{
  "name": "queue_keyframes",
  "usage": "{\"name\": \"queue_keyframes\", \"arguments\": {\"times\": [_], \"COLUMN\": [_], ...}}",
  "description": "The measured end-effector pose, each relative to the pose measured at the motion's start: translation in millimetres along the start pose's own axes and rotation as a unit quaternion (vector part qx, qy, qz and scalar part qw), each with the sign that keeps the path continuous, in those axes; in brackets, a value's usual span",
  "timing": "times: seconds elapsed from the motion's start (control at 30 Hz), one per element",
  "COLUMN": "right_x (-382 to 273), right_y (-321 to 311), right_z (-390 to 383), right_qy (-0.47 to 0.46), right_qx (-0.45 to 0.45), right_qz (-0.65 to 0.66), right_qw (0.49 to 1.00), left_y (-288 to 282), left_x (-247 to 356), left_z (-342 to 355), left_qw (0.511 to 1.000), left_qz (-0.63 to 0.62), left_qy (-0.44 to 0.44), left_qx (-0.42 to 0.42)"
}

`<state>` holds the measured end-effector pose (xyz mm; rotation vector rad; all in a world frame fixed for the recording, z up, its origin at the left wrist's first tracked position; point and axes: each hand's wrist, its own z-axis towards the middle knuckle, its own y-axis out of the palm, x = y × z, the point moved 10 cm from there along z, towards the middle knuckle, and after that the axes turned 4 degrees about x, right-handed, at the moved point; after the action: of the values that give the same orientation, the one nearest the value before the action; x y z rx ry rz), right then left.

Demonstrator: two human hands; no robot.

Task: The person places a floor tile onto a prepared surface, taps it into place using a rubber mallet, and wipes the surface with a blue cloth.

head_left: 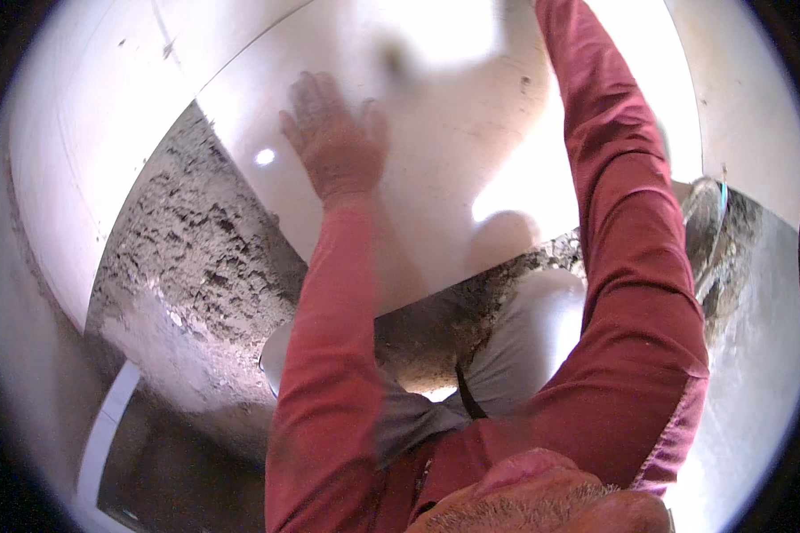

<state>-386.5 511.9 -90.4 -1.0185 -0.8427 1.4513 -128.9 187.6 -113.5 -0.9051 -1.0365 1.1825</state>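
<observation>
On the large pale slab's side of the view [427, 169], left hand [333, 142]: palm down over the slab, fingers spread apart and a little blurred, thumb out to the right; from my remote seat I could not tell whether the palm pressed on the surface or hung just above it.
Right hand: beyond the upper edge of my picture, so I could not tell how its fingers stood.
Slab: it lay ahead of the person, across the upper middle, smooth and lightly marked, with white glare washing out parts of it.
Sleeves: both red; the left sleeve [329, 338] crossed the slab's near corner, while the right sleeve [631, 195] stretched far forward along its right side.
Knees: bent beneath grey trousers [516, 346], near the slab's closest edge, with a dark strap [467, 391] between them.
Rough bed [187, 231]: crumbly, grey-brown, exposed just left of the slab.
Neighbouring slabs: I saw one pale left slab [71, 151] past the bed and a pale right slab [738, 98] beyond the right arm.
Lower left: a pale strip [107, 426] stood beside a dark area.
</observation>
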Motion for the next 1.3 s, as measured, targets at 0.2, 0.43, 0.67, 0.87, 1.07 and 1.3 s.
{"name": "queue_keyframes", "arguments": {"times": [0.2, 0.43, 0.67, 0.87, 1.07, 1.3], "right_x": [8.1, 50.2, 66.2, 65.4, 92.9, 107.2], "right_y": [-69.9, -123.3, -182.5, -216.8, -256.4, -262.7], "right_z": [-112.2, -265.4, -382.7, -455.3, -502.7, -491.8], "right_qy": [0.048, 0.100, 0.141, 0.167, 0.193, 0.313], "right_qx": [0.032, -0.020, -0.055, -0.120, -0.114, 0.036], "right_qz": [-0.040, -0.081, -0.035, -0.017, -0.030, 0.206], "right_qw": [0.998, 0.991, 0.988, 0.979, 0.974, 0.926], "left_y": [-1.6, -6.4, 1.9, -2.0, 3.8, -3.4], "left_x": [6.9, 12.3, 8.8, 4.8, -0.5, 3.8], "left_z": [0.1, -3.8, -6.2, -10.8, -11.7, -9.4], "left_qw": [0.999, 0.998, 0.997, 0.997, 0.999, 0.998], "left_qz": [0.018, 0.007, 0.043, 0.015, 0.017, 0.018], "left_qy": [0.036, 0.053, 0.057, 0.062, 0.040, 0.052], "left_qx": [0.008, 0.018, -0.001, 0.047, 0.005, 0.018]}}
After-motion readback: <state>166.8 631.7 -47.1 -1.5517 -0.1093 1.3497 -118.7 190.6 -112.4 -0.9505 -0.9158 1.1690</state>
